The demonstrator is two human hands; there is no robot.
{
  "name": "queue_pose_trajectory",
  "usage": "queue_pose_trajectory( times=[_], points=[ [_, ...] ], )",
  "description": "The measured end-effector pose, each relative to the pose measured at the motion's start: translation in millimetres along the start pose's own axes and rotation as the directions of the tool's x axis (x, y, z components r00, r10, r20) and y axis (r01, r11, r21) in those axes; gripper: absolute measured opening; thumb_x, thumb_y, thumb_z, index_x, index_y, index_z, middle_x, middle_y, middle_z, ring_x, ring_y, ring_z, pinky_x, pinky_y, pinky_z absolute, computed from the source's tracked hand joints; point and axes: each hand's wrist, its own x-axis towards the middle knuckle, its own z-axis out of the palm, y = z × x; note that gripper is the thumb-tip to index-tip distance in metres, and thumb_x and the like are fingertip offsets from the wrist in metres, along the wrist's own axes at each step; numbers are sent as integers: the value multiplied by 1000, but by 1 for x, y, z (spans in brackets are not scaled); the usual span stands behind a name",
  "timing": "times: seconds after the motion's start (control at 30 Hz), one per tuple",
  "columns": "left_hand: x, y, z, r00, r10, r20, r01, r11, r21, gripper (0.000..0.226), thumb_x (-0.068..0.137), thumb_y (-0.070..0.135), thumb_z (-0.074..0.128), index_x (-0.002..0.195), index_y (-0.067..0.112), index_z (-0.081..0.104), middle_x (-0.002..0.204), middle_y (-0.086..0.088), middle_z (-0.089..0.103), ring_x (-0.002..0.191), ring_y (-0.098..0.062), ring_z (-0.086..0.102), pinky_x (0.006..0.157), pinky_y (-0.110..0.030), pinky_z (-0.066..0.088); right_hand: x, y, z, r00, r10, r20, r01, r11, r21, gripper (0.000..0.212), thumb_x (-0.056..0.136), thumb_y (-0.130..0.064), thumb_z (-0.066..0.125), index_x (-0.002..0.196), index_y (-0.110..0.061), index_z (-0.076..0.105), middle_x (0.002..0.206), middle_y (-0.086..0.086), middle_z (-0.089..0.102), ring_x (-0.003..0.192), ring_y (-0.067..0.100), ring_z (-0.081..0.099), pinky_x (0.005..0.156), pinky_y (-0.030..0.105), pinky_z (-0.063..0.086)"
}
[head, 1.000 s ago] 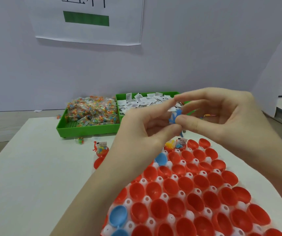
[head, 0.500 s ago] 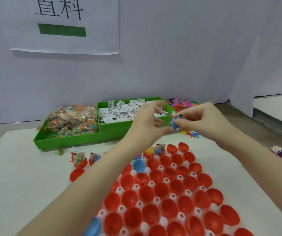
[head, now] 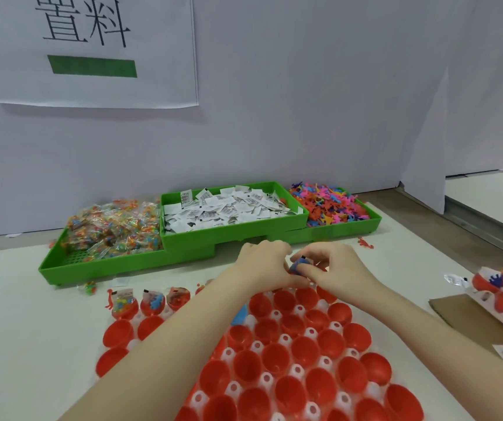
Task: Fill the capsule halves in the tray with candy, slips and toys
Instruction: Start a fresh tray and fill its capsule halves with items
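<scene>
Pinching a small blue toy (head: 298, 265) between left hand (head: 264, 262) and right hand (head: 333, 265), pressed together over the tray's (head: 280, 387) far row. Next: lowering it gently into an empty red half (head: 283, 299), judging so.

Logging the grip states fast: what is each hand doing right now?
Left hand: fingers pinch the small blue plastic toy.
Right hand: fingers pinch the same toy.

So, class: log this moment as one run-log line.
stage: filling | left hand + right hand: pinching blue toy | over: tray far edge | most red halves: empty
</scene>
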Motion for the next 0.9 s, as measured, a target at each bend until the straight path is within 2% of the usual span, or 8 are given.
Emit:
queue_pose_trajectory(
  times=[0.07,0.2,0.27,0.37,0.47,0.63,0.8,0.9],
  points=[
    [0,2,0,1000,1,3,-1,999,-48,54,80,50,63,123,18,53,113,3,65,110,-19,55,89,-33,34,0,1,-1,1000,-6,19,7,1000,-30,12,82,-13,67,93,-18,68,77,-4,64,70,3,55,60,8,37],
    [1,2,1,1000,-7,-10,6,998,-62,52,79,47,66,119,16,56,112,0,65,109,-20,55,91,-35,33,5,-2,-5,995,-36,95,59,965,-255,10,83,-21,65,92,-22,70,90,1,63,88,12,45,73,28,38],
    [1,2,3,999,-3,-39,1,999,-45,47,80,43,66,115,14,57,110,-2,65,107,-21,56,89,-34,33,8,-8,-5,988,-50,149,101,928,-359,13,84,-22,64,93,-17,71,91,4,57,87,16,43,76,34,41],
    [2,2,5,996,3,-87,-3,1000,-2,33,81,29,64,108,11,59,107,-4,65,105,-25,56,83,-31,32,12,-18,-3,970,-9,244,123,880,-459,13,82,-13,59,88,-6,68,87,12,59,80,25,54,69,39,48],
    [2,3,5,996,3,-91,-3,1000,-2,28,80,24,62,105,10,60,107,-5,66,105,-26,57,78,-30,29,15,-23,-5,954,33,299,120,870,-479,12,79,-8,55,84,-5,66,82,14,63,74,28,58,64,39,50],
    [1,4,5,995,16,-96,-14,1000,22,26,82,22,59,105,9,60,108,-7,66,105,-28,56,80,-30,32,22,-24,-7,916,85,392,129,864,-487,15,80,-9,55,89,-5,66,84,16,66,75,31,61,66,42,51],
    [0,3,6,993,33,-118,-30,999,29,25,82,24,60,103,10,60,105,-6,67,102,-28,58,79,-30,34,21,-25,0,955,64,289,115,821,-560,12,77,-10,59,87,-10,66,85,9,65,75,24,60,60,34,48],
    [1,2,5,991,40,-129,-34,998,48,40,79,38,67,107,11,59,106,-4,68,103,-25,59,80,-30,35,21,-22,1,986,42,163,51,848,-527,18,76,-11,64,93,-15,67,89,7,66,81,24,60,65,32,48]
  ],
)
